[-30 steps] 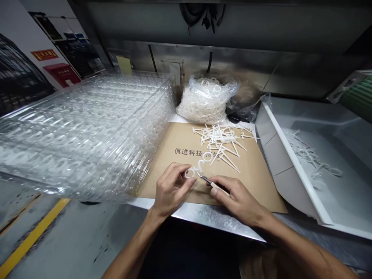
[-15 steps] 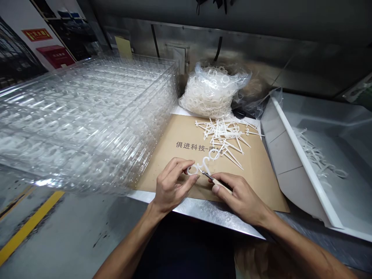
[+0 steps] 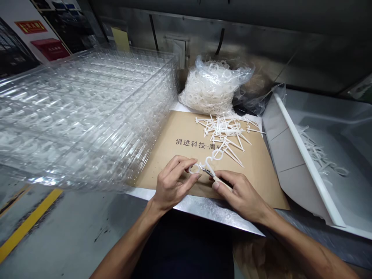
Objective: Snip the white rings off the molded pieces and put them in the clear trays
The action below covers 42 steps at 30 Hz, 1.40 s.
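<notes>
My left hand (image 3: 178, 180) pinches the ring end of a white plastic piece (image 3: 208, 159) between thumb and fingers. The piece has an S-like middle and another ring at its far end. In my right hand (image 3: 236, 190) is a small knife (image 3: 219, 181) with a pale handle, its dark metal tip touching or very close to the middle of the piece. Whether it cuts in, I cannot tell. Both hands are above a brown cardboard sheet (image 3: 162, 166) with printed characters. Beyond them lies a heap of thin white plastic pieces (image 3: 226, 130).
A tall stack of clear plastic trays (image 3: 87, 116) stands to the left. A clear bag of white rings (image 3: 209, 91) is at the back. On the right, a grey-white bin (image 3: 308, 162) holds several white pieces. The metal table edge (image 3: 215, 213) runs in front of me.
The view has shifted slightly. Both hands keep their grips, and the white piece and knife have moved a little to the right together.
</notes>
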Motion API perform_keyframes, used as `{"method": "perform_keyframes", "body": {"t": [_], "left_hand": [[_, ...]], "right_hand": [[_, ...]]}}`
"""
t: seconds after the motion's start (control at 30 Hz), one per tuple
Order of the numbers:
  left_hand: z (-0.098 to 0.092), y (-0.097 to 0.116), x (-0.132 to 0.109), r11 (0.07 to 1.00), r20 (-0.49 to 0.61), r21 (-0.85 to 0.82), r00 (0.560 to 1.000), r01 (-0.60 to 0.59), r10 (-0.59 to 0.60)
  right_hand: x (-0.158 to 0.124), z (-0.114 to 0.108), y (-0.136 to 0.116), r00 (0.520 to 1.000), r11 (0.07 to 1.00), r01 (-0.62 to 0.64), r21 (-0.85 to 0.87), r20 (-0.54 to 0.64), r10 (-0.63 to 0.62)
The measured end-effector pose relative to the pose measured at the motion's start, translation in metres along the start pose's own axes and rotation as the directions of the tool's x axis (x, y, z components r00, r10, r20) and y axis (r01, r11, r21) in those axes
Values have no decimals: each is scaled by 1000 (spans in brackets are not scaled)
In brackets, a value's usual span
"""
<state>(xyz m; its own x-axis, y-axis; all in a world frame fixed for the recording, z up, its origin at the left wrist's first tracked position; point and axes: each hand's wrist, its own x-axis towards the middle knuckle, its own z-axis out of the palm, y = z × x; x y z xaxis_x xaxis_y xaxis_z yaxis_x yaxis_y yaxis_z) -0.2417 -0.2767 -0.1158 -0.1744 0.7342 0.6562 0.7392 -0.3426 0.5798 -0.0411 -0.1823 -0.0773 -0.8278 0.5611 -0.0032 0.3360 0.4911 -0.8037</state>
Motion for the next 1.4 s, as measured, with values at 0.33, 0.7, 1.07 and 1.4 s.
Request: {"method": "perform_keyframes", "body": {"t": [0.33,0.7,1.07,1.4], "left_hand": [[0,-2,-2,1000,0,-23,1000,0,0],[0,-2,-1,1000,4,-24,1000,1,-1],[1,-2,-1,1000,9,-20,1000,-5,5],[0,-1,1,993,35,-67,995,95,-93]], "right_hand": [[0,0,-1,1000,1000,-4,-16,0,4],[-1,1,0,1000,1000,3,-21,0,-3],[0,3,1,1000,996,27,-83,0,-27],[2,9,6,999,989,27,-146,-21,-30]]}}
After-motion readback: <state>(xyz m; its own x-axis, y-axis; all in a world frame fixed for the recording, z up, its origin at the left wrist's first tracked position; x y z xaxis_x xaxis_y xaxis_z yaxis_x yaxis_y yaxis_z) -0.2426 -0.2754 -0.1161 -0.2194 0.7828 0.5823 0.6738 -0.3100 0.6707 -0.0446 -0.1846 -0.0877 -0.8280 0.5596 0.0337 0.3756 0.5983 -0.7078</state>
